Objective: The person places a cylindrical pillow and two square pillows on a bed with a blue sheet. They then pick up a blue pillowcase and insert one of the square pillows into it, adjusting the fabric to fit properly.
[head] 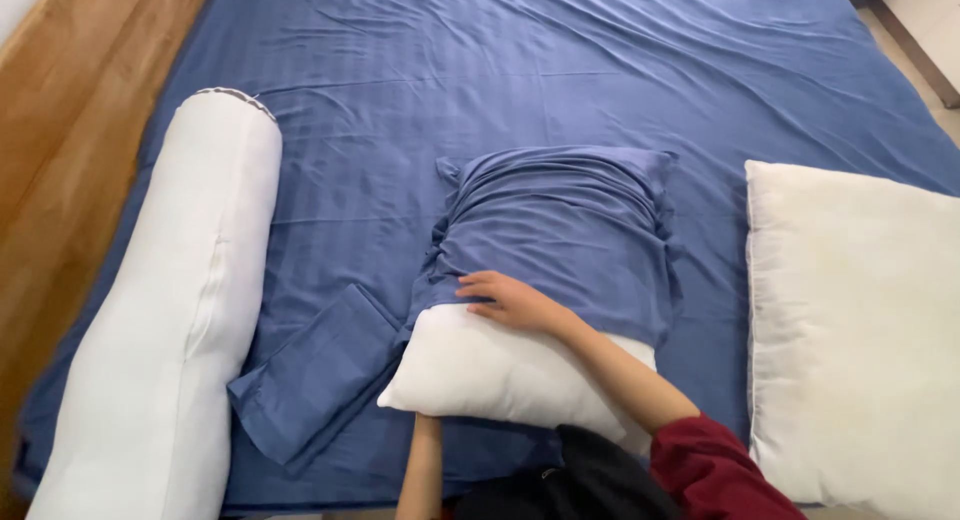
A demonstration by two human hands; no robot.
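**Inspector:** Right hand (510,302) lies flat and spread, palm down, on the white pillow (500,370) just where the blue pillowcase (560,235) ends. It grips nothing; it presses.

**Assistant:** And the left?

**Inspector:** Left hand: only the forearm (425,465) shows, running under the near edge of the pillow. The hand itself is hidden, so I cannot tell whether it is clenched or loose.

**Assistant:** Position of the pillow?

**Inspector:** Middle of the bed, near its front edge. The far half sits inside the pillowcase, which is bunched and wrinkled on its left side; the near half is bare.

**Assistant:** Advice on the work in hand?

**Inspector:** In my judgement, the case would draw on evenly if both sides of its opening were pulled together and the gathered folds on the left smoothed first, with the pillow's corners seated in the far corners of the case.

**Assistant:** Surroundings?

**Inspector:** A folded blue cloth (315,380) lies touching the pillow's left corner. A long white bolster (175,310) rests along the left edge, beside a wooden board (60,130). A second bare white pillow (855,330) lies to the right, apart. All sit on the blue bedsheet (560,70).

**Assistant:** Obstructions?

**Inspector:** Only the folded cloth, close enough to catch.
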